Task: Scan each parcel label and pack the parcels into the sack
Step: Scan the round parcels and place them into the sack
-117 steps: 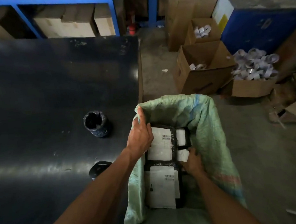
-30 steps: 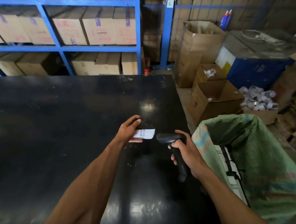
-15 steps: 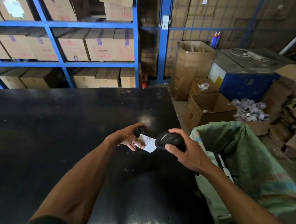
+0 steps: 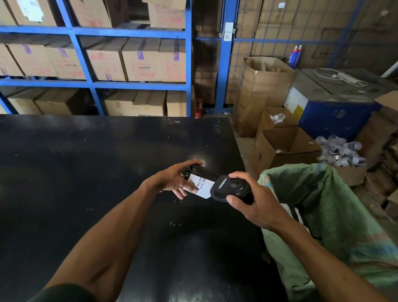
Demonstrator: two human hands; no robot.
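The left hand [image 4: 172, 181] holds a small dark parcel [image 4: 198, 171] above the black table [image 4: 77, 171], thumb over its top and fingers curled under it, with the white label [image 4: 200, 186] turned up toward the camera. The right hand [image 4: 251, 199] is wrapped around a black handheld scanner [image 4: 230, 187], whose head sits just beside the label's near corner and partly overlaps it from this angle. I cannot tell whether the scanner window actually faces the barcode, since its front is turned away.

Just to the right of the scanner hand, and a little below it, stands the green woven sack [image 4: 326, 208], its mouth open. A dark parcel with a white label shows inside against the near wall, behind the right wrist.

The step in hand looks like the scan itself, with the drop into the sack to follow.

What could go wrong:
- The scanner is very near the label, so the read may fail if the barcode falls outside its beam; a fingertip of the holding hand also lies on the label's lower edge and could cover part of the code.
- The parcel seems soft and glossy, held by one hand only, so a loose pinch could let it slip onto the table.
- The sack's rim sags toward the table, so a careless toss from the left side could catch the edge and fall outside.
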